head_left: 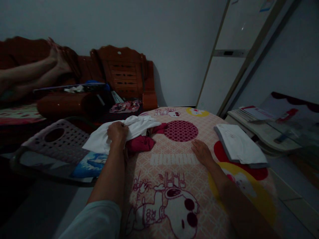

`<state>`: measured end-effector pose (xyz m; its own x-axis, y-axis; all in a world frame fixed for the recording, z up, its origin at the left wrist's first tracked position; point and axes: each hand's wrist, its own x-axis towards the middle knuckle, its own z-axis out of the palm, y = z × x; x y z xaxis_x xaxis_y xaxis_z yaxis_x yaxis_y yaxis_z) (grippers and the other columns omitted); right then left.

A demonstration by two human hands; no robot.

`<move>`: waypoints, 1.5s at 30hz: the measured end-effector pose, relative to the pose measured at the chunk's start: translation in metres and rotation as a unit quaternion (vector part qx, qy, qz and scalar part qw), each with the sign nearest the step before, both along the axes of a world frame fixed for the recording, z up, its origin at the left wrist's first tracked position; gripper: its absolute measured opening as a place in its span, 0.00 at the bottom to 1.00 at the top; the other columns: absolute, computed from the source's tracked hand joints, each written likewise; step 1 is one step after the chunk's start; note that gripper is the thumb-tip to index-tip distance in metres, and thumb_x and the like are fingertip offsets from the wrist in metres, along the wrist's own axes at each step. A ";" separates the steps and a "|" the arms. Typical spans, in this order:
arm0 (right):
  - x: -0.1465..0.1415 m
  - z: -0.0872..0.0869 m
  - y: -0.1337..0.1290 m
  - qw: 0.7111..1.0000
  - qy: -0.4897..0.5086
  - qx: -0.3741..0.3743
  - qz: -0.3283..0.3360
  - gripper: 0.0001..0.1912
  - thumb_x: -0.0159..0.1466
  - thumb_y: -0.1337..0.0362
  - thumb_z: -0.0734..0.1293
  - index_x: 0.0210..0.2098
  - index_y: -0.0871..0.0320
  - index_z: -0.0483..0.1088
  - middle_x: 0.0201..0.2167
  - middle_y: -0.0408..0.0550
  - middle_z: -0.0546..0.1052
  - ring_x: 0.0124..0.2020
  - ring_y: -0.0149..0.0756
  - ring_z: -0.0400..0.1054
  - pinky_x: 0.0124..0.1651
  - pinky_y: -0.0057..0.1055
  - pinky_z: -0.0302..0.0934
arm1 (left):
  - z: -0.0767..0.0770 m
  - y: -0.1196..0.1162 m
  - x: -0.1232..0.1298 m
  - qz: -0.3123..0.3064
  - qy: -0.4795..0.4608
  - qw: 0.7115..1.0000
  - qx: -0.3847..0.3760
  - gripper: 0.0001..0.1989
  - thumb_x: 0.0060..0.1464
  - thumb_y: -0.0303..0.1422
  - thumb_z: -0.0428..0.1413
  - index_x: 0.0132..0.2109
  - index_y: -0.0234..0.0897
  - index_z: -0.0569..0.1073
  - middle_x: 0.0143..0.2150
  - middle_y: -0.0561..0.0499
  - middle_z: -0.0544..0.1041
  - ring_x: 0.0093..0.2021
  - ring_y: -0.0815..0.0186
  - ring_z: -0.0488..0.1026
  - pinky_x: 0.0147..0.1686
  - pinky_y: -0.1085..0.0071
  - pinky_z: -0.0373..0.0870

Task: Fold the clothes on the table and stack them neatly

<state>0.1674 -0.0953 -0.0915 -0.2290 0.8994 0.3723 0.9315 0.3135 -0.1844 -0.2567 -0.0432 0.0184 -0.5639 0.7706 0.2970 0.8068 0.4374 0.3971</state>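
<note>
A crumpled white cloth (139, 125) lies over the left edge of the round table, and my left hand (118, 132) is closed on it. Dark red fabric (141, 143) shows beneath and beside the white cloth. My right hand (202, 152) rests flat on the patterned tablecloth (171, 166), near the dark red dotted circle, with nothing in it. To the right of that hand, a folded white and grey cloth (240, 144) lies on the table.
A woven chair (57, 142) with a blue printed item (91, 164) stands at the left. Behind are wooden seats (124, 71) and another person's bare legs (32, 73). At the right, a side stand (264, 132) holds papers (258, 113).
</note>
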 end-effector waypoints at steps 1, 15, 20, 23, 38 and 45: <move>0.000 0.000 0.000 1.000 0.000 0.001 0.001 0.22 0.69 0.61 0.57 0.56 0.64 0.72 0.59 0.61 0.72 0.61 0.48 0.65 0.65 0.46 0.56 | -0.001 -0.001 -0.001 -0.006 -0.004 1.000 0.006 0.16 0.50 0.34 0.56 0.44 0.34 0.80 0.45 0.37 0.80 0.48 0.45 0.75 0.47 0.56 0.70; 0.004 -0.009 0.006 0.998 0.046 0.029 0.018 0.20 0.67 0.60 0.59 0.53 0.60 0.74 0.57 0.59 0.74 0.60 0.49 0.66 0.64 0.49 0.58 | 0.021 -0.032 0.082 -0.208 -0.002 0.954 0.215 0.07 0.58 0.30 0.50 0.39 0.35 0.72 0.38 0.45 0.76 0.40 0.60 0.72 0.43 0.66 0.66; 0.004 -0.004 0.002 0.991 0.118 0.044 0.044 0.22 0.66 0.58 0.62 0.56 0.61 0.72 0.56 0.60 0.75 0.58 0.49 0.68 0.62 0.50 0.61 | -0.015 -0.059 0.173 -0.462 -0.035 0.874 0.150 0.04 0.59 0.28 0.51 0.36 0.37 0.70 0.34 0.49 0.75 0.34 0.65 0.71 0.35 0.70 0.65; 0.000 0.006 -0.006 0.981 0.166 0.051 0.082 0.26 0.65 0.58 0.64 0.61 0.59 0.67 0.57 0.59 0.74 0.58 0.49 0.68 0.61 0.50 0.62 | -0.040 -0.069 0.203 -0.551 -0.024 0.824 0.128 0.05 0.59 0.27 0.50 0.37 0.37 0.70 0.34 0.49 0.75 0.34 0.65 0.72 0.34 0.71 0.65; -0.033 0.032 -0.018 0.889 0.406 -0.137 0.160 0.10 0.55 0.65 0.62 0.28 0.59 0.75 0.25 0.42 0.75 0.30 0.36 0.68 0.37 0.32 0.65 | -0.057 -0.071 0.214 -0.634 -0.061 0.749 0.182 0.06 0.62 0.28 0.50 0.37 0.35 0.71 0.32 0.49 0.73 0.33 0.67 0.71 0.35 0.73 0.68; -0.001 0.039 -0.002 0.735 0.671 -0.002 -0.102 0.10 0.50 0.57 0.67 0.27 0.58 0.71 0.19 0.39 0.71 0.21 0.30 0.64 0.24 0.25 0.57 | -0.040 -0.061 0.187 -0.606 -0.077 0.761 0.217 0.09 0.62 0.26 0.47 0.43 0.36 0.72 0.41 0.46 0.76 0.44 0.65 0.74 0.46 0.70 0.70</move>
<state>0.1669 -0.0974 -0.0528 0.4810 0.8658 0.1380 -0.0621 0.1906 -0.9797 -0.0693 -0.1046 -0.0215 0.4301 0.6004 0.6742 0.4420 -0.7912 0.4227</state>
